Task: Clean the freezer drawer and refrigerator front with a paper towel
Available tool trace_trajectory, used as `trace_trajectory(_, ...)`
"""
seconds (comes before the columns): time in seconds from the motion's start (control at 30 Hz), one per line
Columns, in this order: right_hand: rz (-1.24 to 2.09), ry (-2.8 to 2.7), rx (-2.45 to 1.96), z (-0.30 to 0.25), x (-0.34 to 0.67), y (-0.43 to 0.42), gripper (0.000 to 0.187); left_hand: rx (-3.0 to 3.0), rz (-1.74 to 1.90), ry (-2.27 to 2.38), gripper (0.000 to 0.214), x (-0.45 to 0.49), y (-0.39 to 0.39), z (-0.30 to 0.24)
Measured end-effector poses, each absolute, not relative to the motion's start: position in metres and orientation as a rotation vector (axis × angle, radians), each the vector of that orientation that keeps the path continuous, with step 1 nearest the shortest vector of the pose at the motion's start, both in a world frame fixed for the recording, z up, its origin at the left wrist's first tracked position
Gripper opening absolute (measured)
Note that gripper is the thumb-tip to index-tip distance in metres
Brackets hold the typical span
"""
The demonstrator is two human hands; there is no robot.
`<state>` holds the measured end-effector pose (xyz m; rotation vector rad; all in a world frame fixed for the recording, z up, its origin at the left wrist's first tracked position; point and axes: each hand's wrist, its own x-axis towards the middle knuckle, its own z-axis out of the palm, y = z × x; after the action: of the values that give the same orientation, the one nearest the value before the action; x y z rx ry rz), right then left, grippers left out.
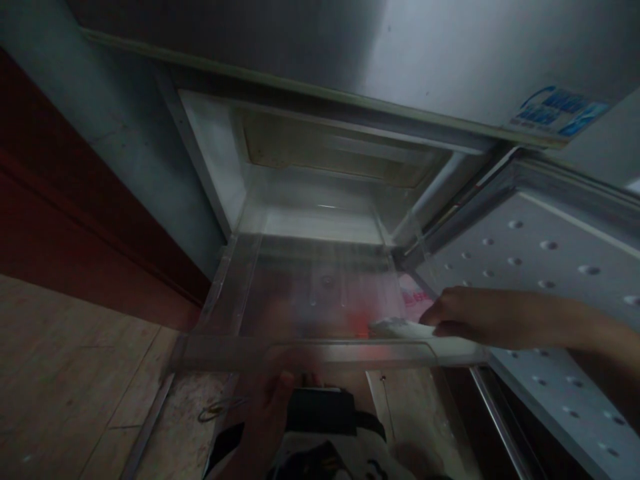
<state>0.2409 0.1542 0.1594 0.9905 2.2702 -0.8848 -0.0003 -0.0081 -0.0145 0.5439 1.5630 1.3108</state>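
A clear plastic drawer juts out of the open white compartment of a refrigerator. At its front edge is my left hand, thumb showing and fingers blurred against the clear plastic; it appears to grip the drawer front. My right hand is closed, above the drawer's right front corner. From its fingers a pale, cloth-like thing reaches over the drawer; blur hides its exact kind. Just behind it shows a white plastic bag with pink print. A reddish smear, too blurred to name, appears through the drawer.
The open compartment door, with its dimpled inner face, stands to the right. Above is the closed upper door with a blue label. A red-brown wooden panel and tiled floor lie to the left. My legs are below the drawer.
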Motion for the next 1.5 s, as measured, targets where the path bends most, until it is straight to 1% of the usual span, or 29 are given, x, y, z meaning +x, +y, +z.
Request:
trace_trajectory(0.1, -0.99, 2.258, 0.943, 0.162, 0.225, 0.155, 0.028, 0.5, 1.309, 1.571, 0.046, 0.0, -0.009, -0.015)
trace_trajectory(0.3, -0.92, 2.372, 0.922, 0.159, 0.213, 0.158, 0.029, 0.465, 1.271, 1.452, 0.051, 0.0, -0.008, -0.007)
trace_trajectory(0.47, -0.947, 2.318, 0.971, 0.161, 0.236, 0.158, 0.028, 0.456, 1.294, 1.492, 0.045, -0.001, -0.005, -0.004)
trace_trajectory(0.7, -0.945, 2.361, 0.972, 0.163, 0.234, 0.153, 0.029, 0.506, 1.365, 1.402, 0.046, -0.001, -0.004, -0.006)
trace_trajectory(0.8, -0.921, 2.436, 0.944, 0.161, 0.219, 0.151, 0.031, 0.535, 1.367, 1.426, 0.048, -0.001, -0.005, -0.005)
trace_trajectory(0.93, -0.919, 2.512, 0.856, 0.157, 0.195, 0.15, 0.029, 0.543, 1.293, 1.461, 0.054, 0.0, -0.006, -0.005)
trace_trajectory(1.13, -0.956, 2.616, 0.72, 0.152, 0.137, 0.145, 0.023, 0.845, 1.297, 1.364, 0.057, -0.008, -0.001, -0.023)
trace_trajectory(1.27, -1.003, 2.666, 0.633, 0.142, 0.086, 0.14, 0.024, 0.82, 1.267, 1.458, 0.054, -0.011, -0.004, -0.033)
trace_trajectory(1.4, -1.026, 2.739, 0.577, 0.129, 0.047, 0.137, 0.023, 0.831, 1.31, 1.571, 0.05, -0.007, -0.008, -0.024)
trace_trajectory(1.5, -1.144, 2.744, 0.547, 0.122, 0.038, 0.139, 0.022, 0.922, 1.304, 1.497, 0.055, -0.006, -0.005, -0.017)
